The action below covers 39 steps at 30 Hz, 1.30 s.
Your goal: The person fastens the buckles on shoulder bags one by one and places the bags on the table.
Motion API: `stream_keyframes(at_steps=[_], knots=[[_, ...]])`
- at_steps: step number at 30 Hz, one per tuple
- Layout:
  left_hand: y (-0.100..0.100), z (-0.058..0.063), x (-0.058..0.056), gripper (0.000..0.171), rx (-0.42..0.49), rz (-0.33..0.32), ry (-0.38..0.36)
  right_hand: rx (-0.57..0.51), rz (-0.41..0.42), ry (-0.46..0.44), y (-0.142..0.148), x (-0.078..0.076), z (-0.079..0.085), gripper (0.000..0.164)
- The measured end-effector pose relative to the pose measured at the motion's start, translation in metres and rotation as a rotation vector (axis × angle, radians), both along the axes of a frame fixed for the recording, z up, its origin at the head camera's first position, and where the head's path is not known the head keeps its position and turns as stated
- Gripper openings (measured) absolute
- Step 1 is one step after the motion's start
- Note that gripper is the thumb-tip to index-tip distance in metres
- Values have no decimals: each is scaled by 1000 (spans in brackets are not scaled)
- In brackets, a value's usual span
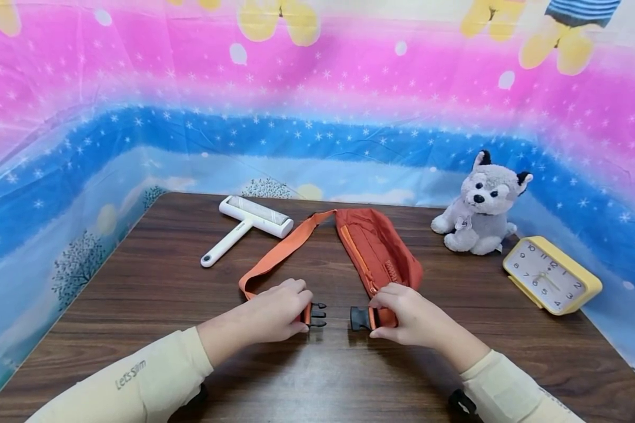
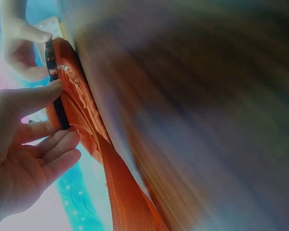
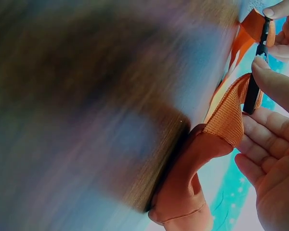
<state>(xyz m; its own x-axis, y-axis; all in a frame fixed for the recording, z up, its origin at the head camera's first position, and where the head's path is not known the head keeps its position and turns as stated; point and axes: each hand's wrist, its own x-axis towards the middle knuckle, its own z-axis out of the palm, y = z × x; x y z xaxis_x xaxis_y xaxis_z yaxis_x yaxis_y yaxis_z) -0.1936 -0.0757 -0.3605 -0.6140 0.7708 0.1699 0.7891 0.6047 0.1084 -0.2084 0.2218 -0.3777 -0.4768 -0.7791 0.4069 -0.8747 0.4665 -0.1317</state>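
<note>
An orange-red waist bag lies on the table, its orange strap looping round to the left. My left hand pinches the black pronged buckle half at the strap's end. Opposite it, my right hand pinches the black socket half beside the bag. The two halves face each other with a short gap between them in the head view. In the left wrist view, thumb and fingers grip the dark buckle piece; the right wrist view shows the socket piece under the right thumb.
A white lint roller lies behind the strap at the left. At the right back sits a grey plush husky, and in front of it a yellow alarm clock leans back. Patterned cloth surrounds the brown wooden table.
</note>
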Motion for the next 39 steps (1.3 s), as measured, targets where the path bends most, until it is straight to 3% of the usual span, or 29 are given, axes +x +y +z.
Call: stream_keyframes(at_steps=[39], knots=[[14, 4, 3, 28, 10, -15, 19, -8, 15, 12, -6, 2, 3, 35]])
